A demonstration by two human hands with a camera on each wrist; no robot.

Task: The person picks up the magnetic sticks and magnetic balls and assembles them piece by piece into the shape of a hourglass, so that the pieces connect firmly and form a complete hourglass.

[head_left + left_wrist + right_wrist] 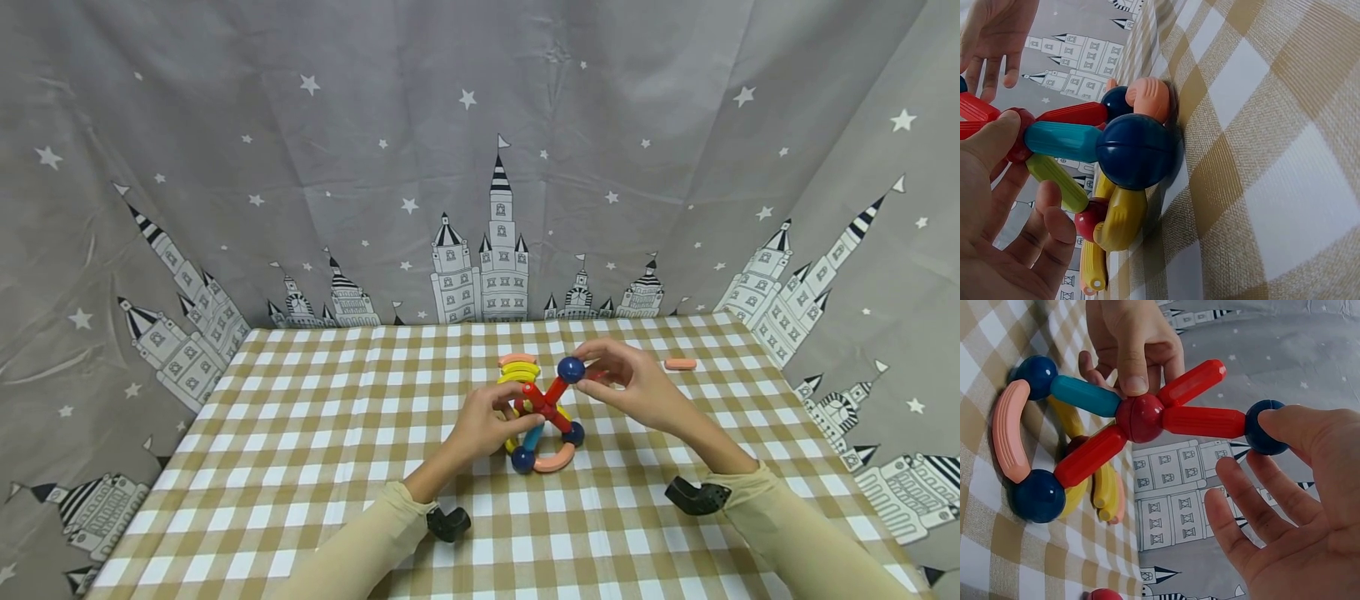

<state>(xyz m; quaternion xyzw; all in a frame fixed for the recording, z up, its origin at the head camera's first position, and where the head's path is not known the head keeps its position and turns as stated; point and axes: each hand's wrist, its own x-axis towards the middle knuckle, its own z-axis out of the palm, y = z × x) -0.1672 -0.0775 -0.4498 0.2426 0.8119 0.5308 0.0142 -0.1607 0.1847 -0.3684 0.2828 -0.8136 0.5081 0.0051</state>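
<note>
A building-toy structure of coloured rods and balls stands on the table. My left hand (483, 423) holds its central red ball (1139, 419), with the thumb on top. From that ball a teal rod (1085, 395) and a lower red rod (1092, 456) slope down to two dark blue balls (522, 459), joined by a curved pink piece (1010, 434). A green rod (1057, 181) leads to a smaller-looking red ball (1090, 219) beside curved yellow pieces. My right hand (637, 385) pinches an upper blue ball (571, 369) at the tip of an upper red rod (1204, 421). Another red rod (1194, 382) has a free end.
Curved yellow pieces (519, 369) and a curved pink piece (517, 359) lie behind the structure. A pink rod (680, 364) lies at the back right. Part of a loose red ball (1105, 594) shows in the right wrist view. A grey curtain (375, 167) hangs behind the checked tablecloth (300, 467).
</note>
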